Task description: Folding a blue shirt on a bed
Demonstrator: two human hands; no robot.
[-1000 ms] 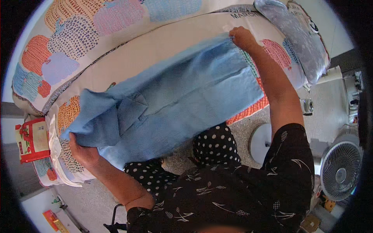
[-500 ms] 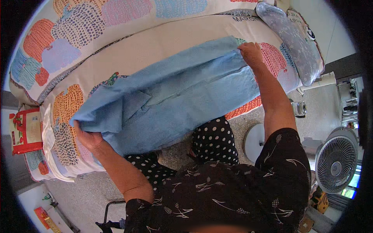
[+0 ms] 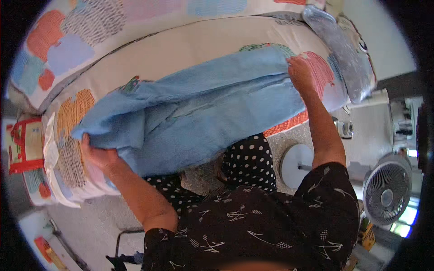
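A light-blue piece of cloth (image 3: 217, 113), perhaps a garment, stretches in a long band across the patterned sofa cover (image 3: 181, 56). Creases and a lengthwise fold run through it, and its near edge hangs by my knees. At its left end, my left hand (image 3: 100, 156) grips the edge, with the fingers partly under the cloth. My right hand (image 3: 301, 74) pinches the far right corner. Between the two hands the upper layer is drawn fairly taut, sagging a little toward the left.
A red and cream package (image 3: 26, 147) stands at the sofa's left end. On the right lie a grey cushion (image 3: 339, 52), a round white base (image 3: 296, 166) on the floor, a glass vessel (image 3: 344, 129) and a grey fan (image 3: 387, 192). A dark metal frame (image 3: 118, 241) rises at lower left.
Both hands have moved slightly apart, the left one leftward and the right one a little right and nearer, pulling the cloth wider. Both keep their hold.
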